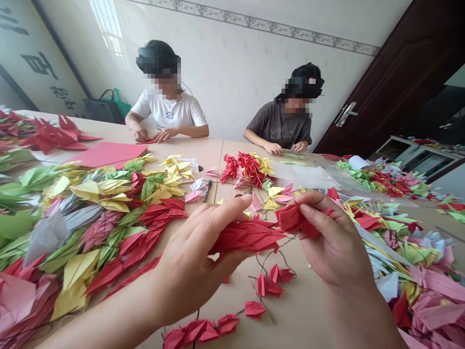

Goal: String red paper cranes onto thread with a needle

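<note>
Left-hand fingers [214, 218] curl around a red origami crane [247, 236]; right-hand fingers [312, 218] pinch a second red crane [296, 218]; both are held above the worktop [305, 315], with strung red cranes [267, 283] lying beneath.

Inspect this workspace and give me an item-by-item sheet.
Surface: light wooden table, crowded with paper.
Job's things: long red folded-paper crane; small red paper crane; red paper cranes on dark thread.
Clutter: heaped multicoloured paper cranes and; flat pink paper sheet; black pen.
Hands: left hand holds the long crane; right hand pinches the small crane.
Cables: nothing seen.
Surroundings: person in white T-shirt; person in grey T-shirt; dark wooden door; white tiled wall.
</note>
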`<move>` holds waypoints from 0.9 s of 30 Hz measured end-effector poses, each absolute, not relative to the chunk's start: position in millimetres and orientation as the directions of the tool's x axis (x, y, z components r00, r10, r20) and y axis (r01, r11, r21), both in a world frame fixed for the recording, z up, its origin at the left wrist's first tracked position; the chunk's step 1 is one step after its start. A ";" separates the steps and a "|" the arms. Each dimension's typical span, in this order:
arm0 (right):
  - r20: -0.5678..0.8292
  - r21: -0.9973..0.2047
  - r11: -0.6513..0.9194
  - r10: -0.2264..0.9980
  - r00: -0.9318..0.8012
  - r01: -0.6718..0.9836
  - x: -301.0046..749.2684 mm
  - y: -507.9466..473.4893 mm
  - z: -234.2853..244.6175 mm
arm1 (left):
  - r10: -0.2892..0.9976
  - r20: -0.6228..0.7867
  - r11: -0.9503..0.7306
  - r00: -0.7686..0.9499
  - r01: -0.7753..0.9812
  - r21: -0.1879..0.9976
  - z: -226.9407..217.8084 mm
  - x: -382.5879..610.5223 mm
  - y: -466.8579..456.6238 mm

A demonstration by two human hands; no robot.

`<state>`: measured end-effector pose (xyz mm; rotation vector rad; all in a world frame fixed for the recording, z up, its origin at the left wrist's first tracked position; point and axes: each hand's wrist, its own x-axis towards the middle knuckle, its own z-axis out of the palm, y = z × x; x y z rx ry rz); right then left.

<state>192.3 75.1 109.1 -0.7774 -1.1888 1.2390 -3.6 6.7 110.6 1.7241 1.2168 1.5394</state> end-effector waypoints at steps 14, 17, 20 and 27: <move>0.260 -0.924 0.221 0.961 -0.090 -0.313 193.7 74.1 107.0 | 0.939 -0.169 0.273 0.301 -0.349 0.896 109.8 -13.5 18.7; 0.293 -0.931 0.261 0.951 -0.096 -0.255 194.1 74.0 104.6 | 0.935 -0.184 0.285 0.303 -0.333 0.899 107.2 -14.4 20.1; 0.352 -0.929 0.328 0.926 -0.136 -0.173 193.7 72.9 101.1 | 0.899 -0.160 0.259 0.408 -0.200 0.945 105.1 -19.7 22.4; 0.303 -0.936 0.342 0.901 -0.310 0.080 185.7 62.8 100.1 | 0.683 -0.135 0.138 0.718 0.055 0.989 100.9 -26.0 32.2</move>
